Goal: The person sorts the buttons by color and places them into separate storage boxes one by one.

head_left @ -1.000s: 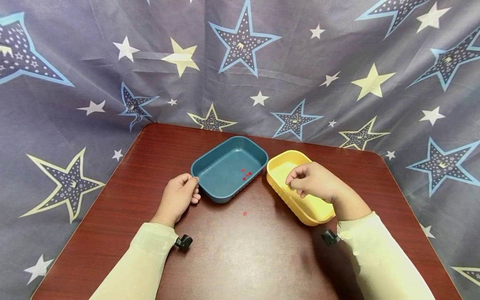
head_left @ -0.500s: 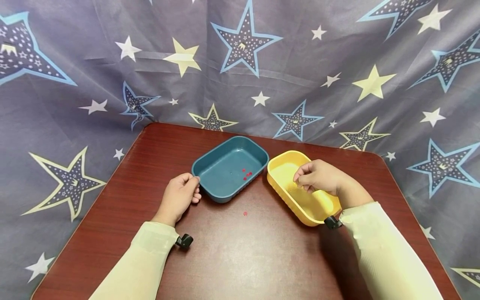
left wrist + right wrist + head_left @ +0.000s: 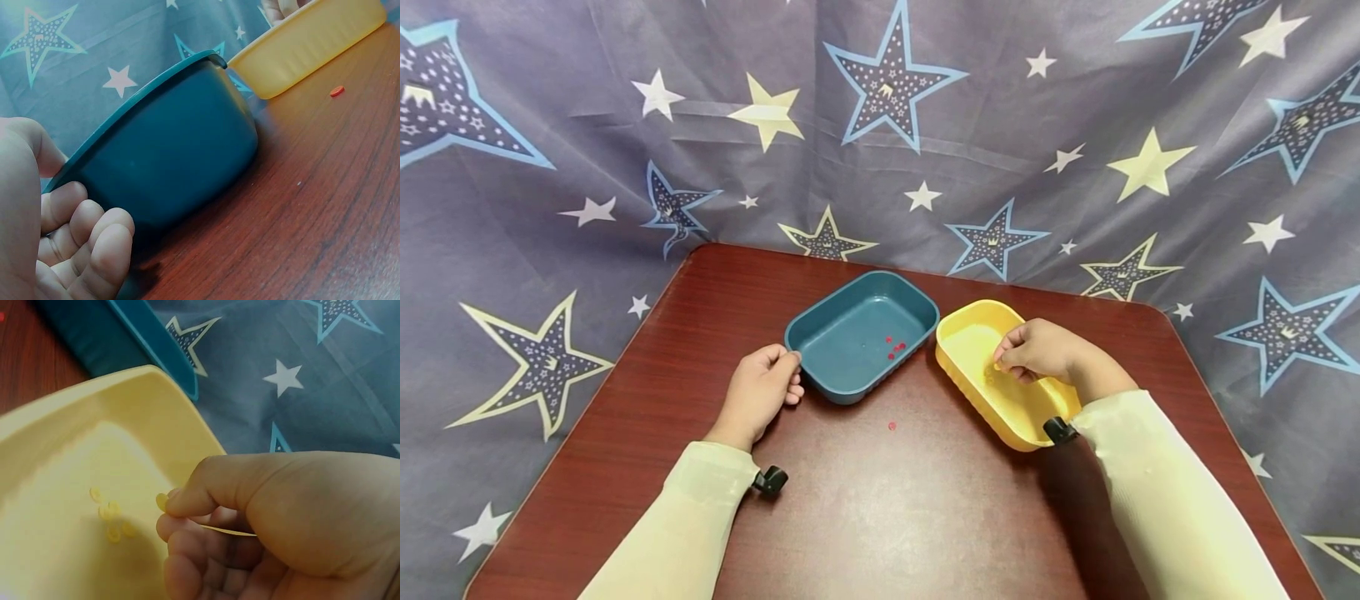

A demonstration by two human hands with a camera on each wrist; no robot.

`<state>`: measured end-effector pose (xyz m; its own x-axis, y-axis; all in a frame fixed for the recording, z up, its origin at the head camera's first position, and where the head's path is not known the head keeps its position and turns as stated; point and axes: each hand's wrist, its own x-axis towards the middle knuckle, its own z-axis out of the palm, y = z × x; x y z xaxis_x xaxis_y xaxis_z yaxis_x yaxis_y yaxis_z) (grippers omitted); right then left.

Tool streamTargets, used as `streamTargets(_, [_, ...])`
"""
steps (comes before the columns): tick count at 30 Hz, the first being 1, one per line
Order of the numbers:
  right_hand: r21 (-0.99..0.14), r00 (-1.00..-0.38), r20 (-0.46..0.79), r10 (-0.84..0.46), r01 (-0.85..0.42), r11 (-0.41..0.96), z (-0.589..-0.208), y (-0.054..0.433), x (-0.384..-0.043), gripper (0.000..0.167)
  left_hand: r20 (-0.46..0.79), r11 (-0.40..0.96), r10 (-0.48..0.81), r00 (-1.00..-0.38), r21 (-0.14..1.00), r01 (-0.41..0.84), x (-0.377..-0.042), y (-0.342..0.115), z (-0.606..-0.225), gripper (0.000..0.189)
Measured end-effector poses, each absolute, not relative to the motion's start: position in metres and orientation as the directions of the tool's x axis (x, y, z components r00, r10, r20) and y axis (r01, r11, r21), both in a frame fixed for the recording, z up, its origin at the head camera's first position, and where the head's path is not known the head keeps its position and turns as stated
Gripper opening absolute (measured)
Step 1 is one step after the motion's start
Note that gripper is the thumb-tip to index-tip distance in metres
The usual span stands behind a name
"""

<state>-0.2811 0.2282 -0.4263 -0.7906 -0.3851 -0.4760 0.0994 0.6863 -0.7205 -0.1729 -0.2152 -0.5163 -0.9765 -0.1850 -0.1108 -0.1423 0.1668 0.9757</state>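
My left hand (image 3: 758, 392) pinches the near-left rim of the dark blue plastic bin (image 3: 850, 337) between thumb and forefinger, its other fingers curled beside the outer wall. Inside that bin, toward the right side, lie several small red discs (image 3: 891, 356). Over the yellow plastic bin (image 3: 970, 379), my right hand (image 3: 1051, 354) pinches one small yellow disc (image 3: 162, 501) between thumb and index fingertip. Beneath those fingertips, several more yellow discs (image 3: 113, 534) are scattered on the yellow bin's floor in the right wrist view.
A single red disc (image 3: 892, 426) lies on the reddish-brown table (image 3: 880, 517), in front of the gap between the bins. Behind the table hangs a grey curtain (image 3: 820, 175) with stars. The two bins stand close side by side at their far ends.
My right hand has shifted a little to the right over the yellow bin, and a yellow disc now shows at its fingertips. The left hand stays at the blue bin's rim.
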Motion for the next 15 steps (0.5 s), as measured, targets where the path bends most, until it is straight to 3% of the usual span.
streamTargets(15, [-0.679, -0.781, -0.504, -0.369, 0.094, 0.728, -0.438, 0.226, -0.289, 0.019, -0.109, 0.162, -0.186, -0.976, 0.977, -0.14, -0.173, -0.215, -0.518, 0.034])
